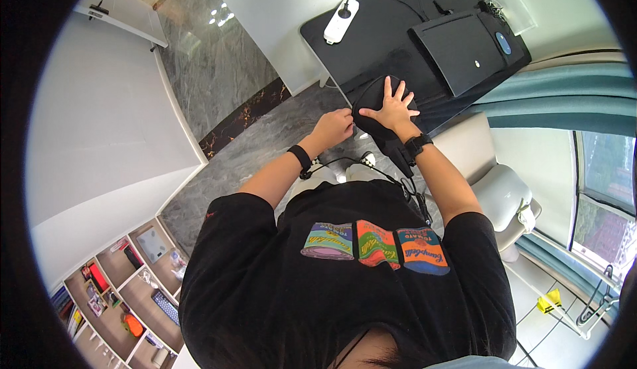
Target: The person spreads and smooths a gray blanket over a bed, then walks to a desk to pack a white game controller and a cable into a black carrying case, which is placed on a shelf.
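Note:
A black, rounded, soft thing with a strap, which looks like a small bag (383, 133), is at the near edge of the black table (361, 57). My right hand (393, 108) lies on its top with the fingers spread wide. At the left edge of the bag is my left hand (336, 127), its fingers closed in a pinch. What the fingertips hold there is too small to tell. Black cords (410, 190) hang down below the bag, in front of my shirt.
On the table, a black laptop (461, 52) lies closed, right of a white power strip (341, 21) with a plug. A pale chair (501, 193) stands at the right, beside teal curtains (564, 97). Shelves (123, 289) with small items are at lower left.

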The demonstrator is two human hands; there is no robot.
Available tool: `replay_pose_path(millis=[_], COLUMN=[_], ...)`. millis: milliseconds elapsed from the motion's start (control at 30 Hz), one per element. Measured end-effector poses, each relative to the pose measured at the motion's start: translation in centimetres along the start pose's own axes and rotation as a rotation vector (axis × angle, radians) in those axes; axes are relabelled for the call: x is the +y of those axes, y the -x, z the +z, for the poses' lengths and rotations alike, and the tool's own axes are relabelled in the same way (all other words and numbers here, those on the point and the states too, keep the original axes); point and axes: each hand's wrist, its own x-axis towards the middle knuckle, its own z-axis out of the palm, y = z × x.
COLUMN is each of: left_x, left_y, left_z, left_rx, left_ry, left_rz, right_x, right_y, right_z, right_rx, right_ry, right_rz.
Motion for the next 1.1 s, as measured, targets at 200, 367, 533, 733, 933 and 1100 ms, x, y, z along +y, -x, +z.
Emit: replay_pose_path(millis=[200, 367, 533, 733, 933, 1100], left_x=[-0.4, -2.9, -3.9, -4.9, -3.0, -0.2], left_y=[-0.1, -2.5, -4.9, -5.3, -3.7, 0.2], left_z=[-0.3, -1.8, -2.0, -2.1, -1.1, 0.1], left_rx=[-0.047, -0.106, -0.144, -0.155, -0.117, -0.124], left_ry=[-0.104, -0.194, -0.257, -0.282, -0.123, 0.07], left_rz=[0.141, 0.172, 0.152, 0.131, -0.059, -0.043], right_x=[0.0, 0.2, 0.5, 1.2, -0.4, -1.3], right_y=[0.0, -0.5, -0.4, -1.6, -1.0, 1.5], right_z=[-1.2, -1.8, -1.7, -2.8, -1.5, 1.3], right_rx=[-0.111, -0.158, -0.131, -0.097, 0.08, 0.08], right_ry=[0.141, 0.156, 0.22, 0.287, 0.006, 0.275], right_rz=[-0.156, -0.2, -0.327, -0.691, -0.62, -0.526])
